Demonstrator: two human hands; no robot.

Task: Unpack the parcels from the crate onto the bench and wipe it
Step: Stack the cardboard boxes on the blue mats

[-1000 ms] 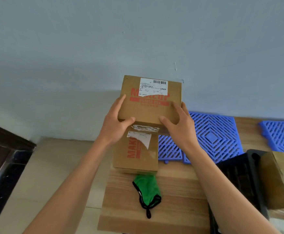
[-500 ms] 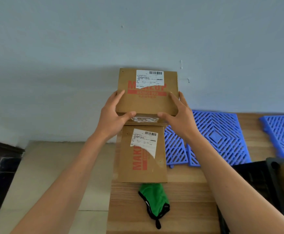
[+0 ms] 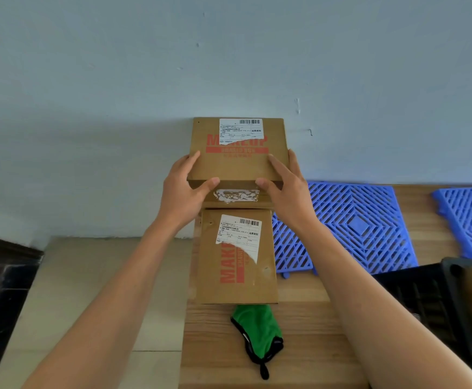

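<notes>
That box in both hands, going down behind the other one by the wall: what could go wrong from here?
1. The held box may land on the far edge of the lying box and sit tilted.
2. Both boxes sit near the bench's left edge; a nudge could tip one off.
3. The green cloth looks tucked under the lying box, so pulling it out could shift that box.

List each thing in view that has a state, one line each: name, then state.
Far box: sealed, held by both hands at its near corners.
Near box: sealed, flat on the bench, label torn.
Cloth: crumpled, untouched.
Left hand: gripping.
Right hand: gripping.
</notes>
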